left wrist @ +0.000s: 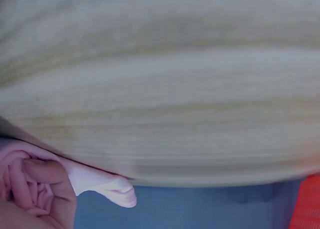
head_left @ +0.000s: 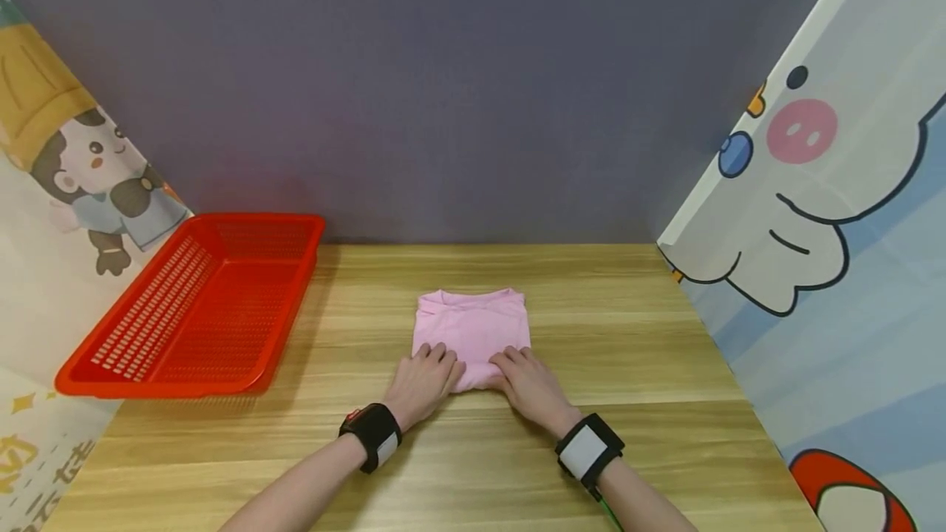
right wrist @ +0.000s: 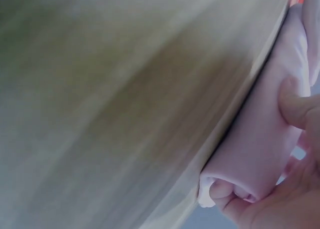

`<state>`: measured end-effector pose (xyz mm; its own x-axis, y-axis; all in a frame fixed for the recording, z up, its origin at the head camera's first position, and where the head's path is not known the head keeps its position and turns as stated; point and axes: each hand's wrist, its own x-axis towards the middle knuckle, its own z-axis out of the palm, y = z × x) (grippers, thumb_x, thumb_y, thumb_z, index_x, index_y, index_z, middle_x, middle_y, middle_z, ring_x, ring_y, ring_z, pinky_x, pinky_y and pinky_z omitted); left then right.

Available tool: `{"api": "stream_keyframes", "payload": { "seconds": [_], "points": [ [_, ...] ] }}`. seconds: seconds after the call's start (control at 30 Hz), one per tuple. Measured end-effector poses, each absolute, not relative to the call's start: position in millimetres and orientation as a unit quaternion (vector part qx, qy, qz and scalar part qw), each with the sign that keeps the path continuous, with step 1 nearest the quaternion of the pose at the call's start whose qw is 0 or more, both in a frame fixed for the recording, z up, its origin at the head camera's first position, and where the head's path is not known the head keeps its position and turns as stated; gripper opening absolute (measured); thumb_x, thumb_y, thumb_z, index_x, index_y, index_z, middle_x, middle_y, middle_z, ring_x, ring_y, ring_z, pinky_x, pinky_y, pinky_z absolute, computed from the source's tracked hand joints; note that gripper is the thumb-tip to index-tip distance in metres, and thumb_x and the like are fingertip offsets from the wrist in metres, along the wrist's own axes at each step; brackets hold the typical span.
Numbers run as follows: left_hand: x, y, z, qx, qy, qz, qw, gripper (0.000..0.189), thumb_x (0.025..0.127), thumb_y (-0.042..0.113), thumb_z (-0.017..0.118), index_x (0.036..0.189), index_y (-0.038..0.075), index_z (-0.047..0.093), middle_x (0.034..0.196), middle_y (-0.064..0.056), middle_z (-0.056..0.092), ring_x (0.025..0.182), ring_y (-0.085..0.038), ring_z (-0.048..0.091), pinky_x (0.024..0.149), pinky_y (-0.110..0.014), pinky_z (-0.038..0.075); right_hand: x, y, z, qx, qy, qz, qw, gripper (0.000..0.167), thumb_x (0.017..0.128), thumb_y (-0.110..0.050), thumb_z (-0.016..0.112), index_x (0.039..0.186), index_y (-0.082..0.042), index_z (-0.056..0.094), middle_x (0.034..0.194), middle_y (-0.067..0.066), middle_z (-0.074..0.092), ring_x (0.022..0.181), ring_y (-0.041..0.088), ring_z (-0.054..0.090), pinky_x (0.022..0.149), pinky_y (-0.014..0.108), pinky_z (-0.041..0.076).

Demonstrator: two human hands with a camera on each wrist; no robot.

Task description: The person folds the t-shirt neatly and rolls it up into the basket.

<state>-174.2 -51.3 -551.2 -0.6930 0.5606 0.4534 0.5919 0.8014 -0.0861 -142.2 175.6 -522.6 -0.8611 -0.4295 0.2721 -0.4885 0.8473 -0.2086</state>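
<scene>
A pink folded garment (head_left: 475, 327), likely a shirt with a collar-like band at its far edge, lies flat on the wooden table. At its near left corner my left hand (head_left: 423, 384) grips the cloth; bunched pink folds (left wrist: 97, 181) show around its curled fingers in the left wrist view. My right hand (head_left: 535, 391) holds the near right corner. Seen from the right wrist, the thumb presses the rounded near edge of the cloth (right wrist: 255, 139) while a finger hooks into the open end of the fold.
A red plastic basket (head_left: 291, 327) with perforated sides stands at the left of the wooden table (head_left: 613, 327). Behind the table rises a grey wall (head_left: 473, 105). Cartoon-printed panels (head_left: 842, 269) flank both sides.
</scene>
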Motion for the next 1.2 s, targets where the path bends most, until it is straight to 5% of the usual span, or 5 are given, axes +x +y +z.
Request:
{"api": "stream_keyframes", "payload": {
  "seconds": [0.27,0.53,0.7,0.9,1.2],
  "points": [
    [-163.5,-59.4,-552.1,-0.335,-0.908,0.038,0.247,0.052,0.099,0.060,0.047,0.124,0.015,0.055,0.106,-0.003,0.059,0.093,-0.021,0.058,0.054,-0.031,0.048,-161.4,178.4,-518.7,0.269,-0.940,0.195,0.083,0.017,0.099,-0.022,0.060,0.099,-0.008,0.070,0.084,0.005,0.064,0.078,0.025,0.061,0.073,0.041,0.051],
    [-171.8,-54.9,-549.9,-0.330,-0.914,-0.010,0.237,0.037,0.100,0.051,0.052,0.105,0.015,0.057,0.096,0.000,0.057,0.088,-0.021,0.055,0.051,-0.031,0.044,-170.1,178.3,-507.7,0.248,-0.940,0.236,0.006,0.020,0.102,-0.020,0.056,0.097,-0.005,0.068,0.082,0.007,0.062,0.078,0.024,0.061,0.075,0.042,0.051],
    [-179.9,-53.5,-547.4,-0.328,-0.923,-0.031,0.197,0.031,0.102,0.046,0.050,0.101,0.017,0.057,0.096,0.000,0.058,0.089,-0.021,0.055,0.048,-0.028,0.039,-156.0,173.4,-511.0,0.194,-0.966,0.167,0.032,0.029,0.104,-0.030,0.052,0.121,-0.012,0.066,0.103,0.010,0.062,0.100,0.033,0.058,0.089,0.054,0.044],
    [-185.2,-52.4,-540.2,-0.312,-0.936,-0.060,0.150,0.028,0.104,0.043,0.046,0.099,0.017,0.058,0.098,-0.001,0.060,0.091,-0.024,0.056,0.045,-0.031,0.039,-145.2,168.3,-516.9,0.186,-0.967,0.158,0.075,0.044,0.097,-0.037,0.064,0.135,-0.016,0.057,0.122,0.011,0.060,0.116,0.037,0.053,0.098,0.058,0.034],
    [-183.1,-56.0,-539.5,-0.310,-0.938,-0.060,0.140,0.030,0.105,0.045,0.045,0.107,0.018,0.058,0.099,-0.002,0.060,0.090,-0.025,0.056,0.047,-0.032,0.042,-152.1,166.2,-521.9,0.175,-0.966,0.170,0.089,0.028,0.100,-0.031,0.059,0.123,-0.018,0.067,0.109,0.004,0.065,0.106,0.032,0.057,0.082,0.053,0.043]
  ]
}}
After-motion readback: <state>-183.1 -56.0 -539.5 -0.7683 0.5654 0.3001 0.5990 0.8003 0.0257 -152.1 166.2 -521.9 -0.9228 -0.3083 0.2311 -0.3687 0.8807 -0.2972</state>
